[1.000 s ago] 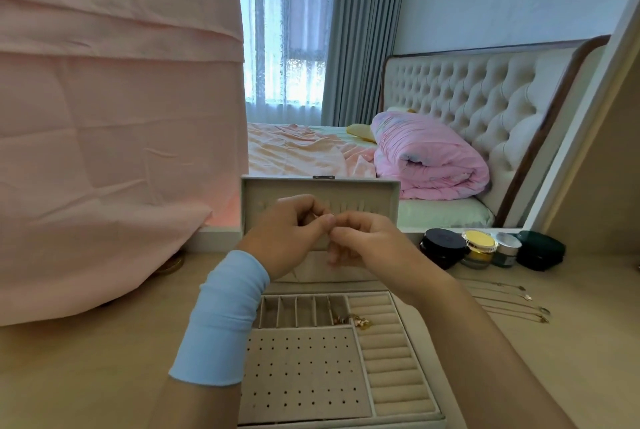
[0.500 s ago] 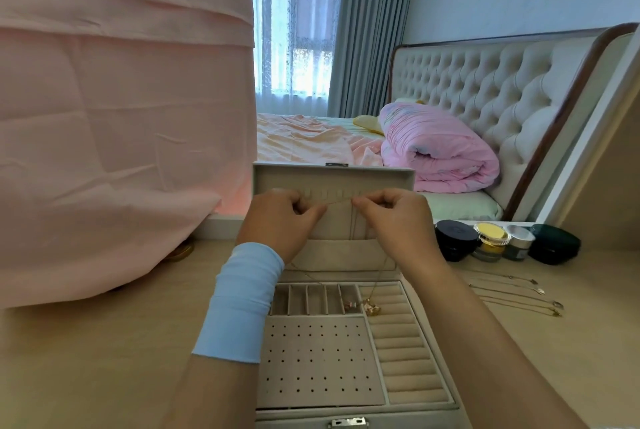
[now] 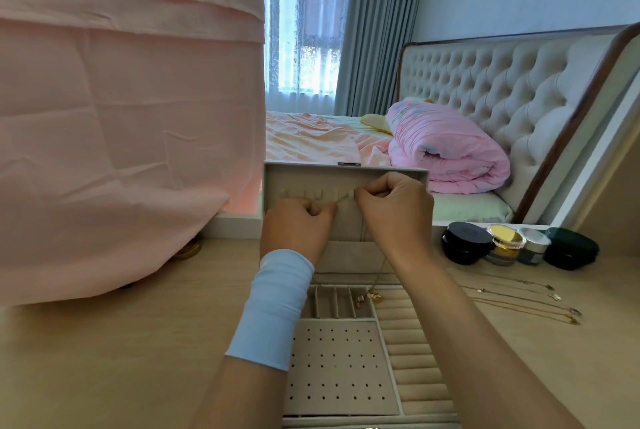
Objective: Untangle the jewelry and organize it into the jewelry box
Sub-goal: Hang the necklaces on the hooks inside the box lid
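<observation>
1. Gold chain (image 3: 343, 197), thin, stretched btwn both hands in front of the hook row inside the lid (image 3: 304, 179). One strand drops from the R hand to a pendant (image 3: 376, 297) at the back of the tray.
2. L hand (image 3: 298, 226): fingers curled, pinching the chain's left end. R hand (image 3: 394, 209): pinching the right end, a bit higher. Hands close, not touching.
3. Jewelry box (image 3: 346, 359) sits open at the worktop's (image 3: 138, 359) near edge, approx. mid, lid upright at the back. Tray has a dotted panel, a slotted row behind it and padded rolls on the right.
4. Blue cuff (image 3: 273, 311) on the L wrist.
5. Several more necklaces (image 3: 519, 299) lie straight on the worktop, right of the box.
6. Jars (image 3: 502, 243) in a row at the back right edge.
7. Pink cloth (image 3: 121, 117) hangs over the left side.
</observation>
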Demonstrator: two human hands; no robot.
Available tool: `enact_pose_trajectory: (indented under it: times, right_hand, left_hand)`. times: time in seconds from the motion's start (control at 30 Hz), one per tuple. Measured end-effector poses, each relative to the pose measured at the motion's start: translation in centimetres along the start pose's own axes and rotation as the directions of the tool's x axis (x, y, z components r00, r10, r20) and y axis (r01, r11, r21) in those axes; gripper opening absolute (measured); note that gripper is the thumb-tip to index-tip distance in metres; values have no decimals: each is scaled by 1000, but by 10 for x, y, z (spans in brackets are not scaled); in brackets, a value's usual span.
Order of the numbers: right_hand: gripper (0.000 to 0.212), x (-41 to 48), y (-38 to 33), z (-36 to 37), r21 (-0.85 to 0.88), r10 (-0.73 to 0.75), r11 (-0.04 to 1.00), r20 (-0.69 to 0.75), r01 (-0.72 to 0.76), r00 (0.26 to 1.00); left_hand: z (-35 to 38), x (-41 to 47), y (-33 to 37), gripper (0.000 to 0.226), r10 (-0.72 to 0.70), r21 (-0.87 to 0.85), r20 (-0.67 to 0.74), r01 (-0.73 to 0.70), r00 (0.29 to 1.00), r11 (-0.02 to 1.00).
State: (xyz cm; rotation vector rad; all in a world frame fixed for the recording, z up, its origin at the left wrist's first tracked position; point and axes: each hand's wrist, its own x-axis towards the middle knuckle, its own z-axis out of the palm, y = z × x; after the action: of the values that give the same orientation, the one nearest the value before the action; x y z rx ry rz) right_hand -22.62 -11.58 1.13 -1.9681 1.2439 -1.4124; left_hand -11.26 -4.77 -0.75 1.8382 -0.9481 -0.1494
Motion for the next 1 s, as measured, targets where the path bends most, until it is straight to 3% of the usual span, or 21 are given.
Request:
enact_pose_trajectory:
  times: [0.17, 0.33, 0.47, 0.57, 0.67, 0.8, 0.9, 1.0]
  right_hand:
    - [13, -12, 8, -5, -89, 68, 995, 150, -55, 986]
    - [23, -19, 12, -7, 6, 130, 991, 290, -137, 948]
    - [43, -27, 5, -13, 109, 228, 940, 503, -323, 834]
    - [36, -29, 3, -19, 221, 213, 881, 603, -418, 769]
    - [24, -25, 4, -28, 294, 170, 862, 598, -412, 783]
    - [19, -16, 6, -46, 286, 159, 875, 593, -391, 789]
    - [19, -11, 6, -55, 230, 92, 937, 562, -262, 822]
    - [17, -8, 8, -57, 181, 31, 972, 527, -148, 849]
  left_hand:
    - [-2, 1, -3, 48, -11, 64, 150, 1, 989, 998]
    - [-12, 2, 3, 39, 55, -5, 245, -56, 968, 998]
    - [-22, 0, 8, 24, 104, -57, 495, -87, 863, 995]
    - [-30, -4, 15, 20, 92, -14, 655, -109, 750, 994]
    - [-40, -7, 18, 21, 53, 44, 719, -121, 693, 992]
    - [-38, -4, 15, 22, 74, 83, 650, -167, 757, 982]
    - [-22, -11, 20, 20, 106, 19, 621, -150, 777, 989]
    - [-4, -22, 30, 17, 125, -123, 661, -58, 740, 991]
